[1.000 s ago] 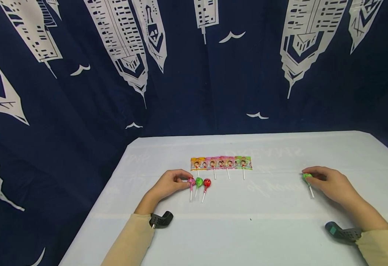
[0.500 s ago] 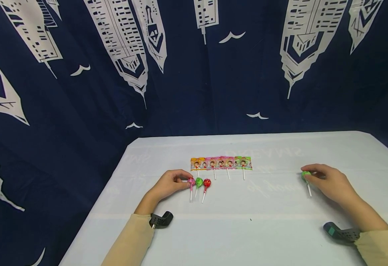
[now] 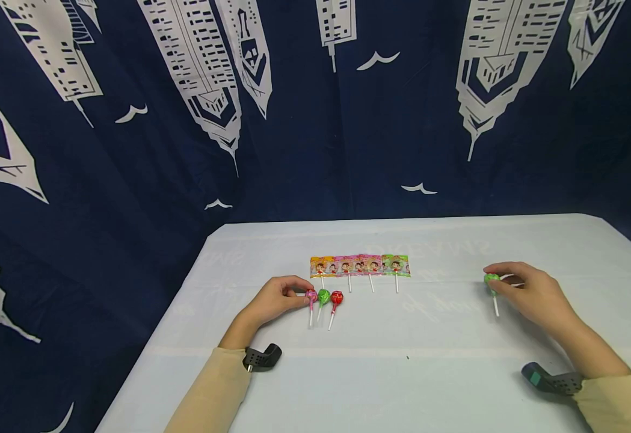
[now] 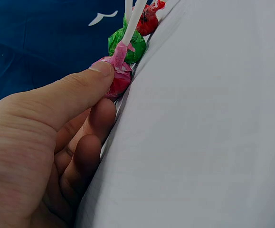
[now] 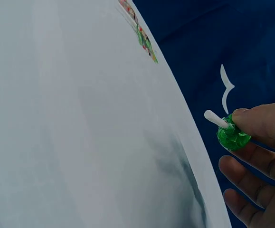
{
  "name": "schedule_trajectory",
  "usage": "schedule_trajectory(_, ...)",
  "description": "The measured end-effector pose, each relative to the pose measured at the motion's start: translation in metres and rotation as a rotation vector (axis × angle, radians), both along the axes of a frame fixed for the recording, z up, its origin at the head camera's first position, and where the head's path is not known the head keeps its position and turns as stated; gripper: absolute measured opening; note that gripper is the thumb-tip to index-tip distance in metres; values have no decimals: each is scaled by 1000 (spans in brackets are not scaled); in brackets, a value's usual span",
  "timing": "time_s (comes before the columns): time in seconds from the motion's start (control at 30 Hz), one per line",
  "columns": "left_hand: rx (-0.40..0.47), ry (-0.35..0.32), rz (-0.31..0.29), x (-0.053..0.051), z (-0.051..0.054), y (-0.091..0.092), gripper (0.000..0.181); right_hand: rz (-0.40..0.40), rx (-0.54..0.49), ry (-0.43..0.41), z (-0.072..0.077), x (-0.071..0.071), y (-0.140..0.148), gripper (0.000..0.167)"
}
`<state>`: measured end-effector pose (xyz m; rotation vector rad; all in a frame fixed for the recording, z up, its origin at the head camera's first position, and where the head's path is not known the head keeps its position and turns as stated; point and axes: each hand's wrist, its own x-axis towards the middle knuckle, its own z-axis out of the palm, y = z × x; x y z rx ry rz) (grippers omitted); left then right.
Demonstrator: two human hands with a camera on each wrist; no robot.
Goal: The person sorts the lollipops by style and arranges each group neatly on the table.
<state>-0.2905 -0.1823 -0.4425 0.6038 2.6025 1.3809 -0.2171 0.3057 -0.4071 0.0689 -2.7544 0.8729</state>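
My left hand point(image 3: 276, 304) pinches the head of a pink lollipop point(image 4: 118, 81) between thumb and fingers, its white stick toward me. Right beside it lie a green lollipop point(image 3: 323, 296) and then a red lollipop point(image 3: 337, 297), side by side on the table. Far to the right, my right hand point(image 3: 532, 294) holds another green lollipop point(image 5: 233, 137) by its wrapped head, the stick pointing down toward me in the head view. In the right wrist view that lollipop appears raised off the table, with thumb and forefinger on it and the other fingers loosely bent.
Behind the three lollipops runs a row of flat-wrapped lollipops: an orange packet point(image 3: 322, 266), pink packets point(image 3: 358, 264) and a green packet point(image 3: 396, 264). All lie on the white-covered table point(image 3: 402, 391). A dark blue printed curtain point(image 3: 315, 150) hangs past its far edge.
My right hand has moved slightly left and away from me, carrying the green lollipop. The left hand and the lollipops beside it have kept their places.
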Motion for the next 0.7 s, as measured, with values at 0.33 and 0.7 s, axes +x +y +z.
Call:
schedule_trajectory(0.33, -4, -1, 4, 1, 1, 1, 23, 34, -38, 17, 16, 4, -15, 35)
schedule_trajectory(0.7, 2, 7, -5, 0, 2, 0, 23, 155, -89, 30, 30, 4, -50, 26)
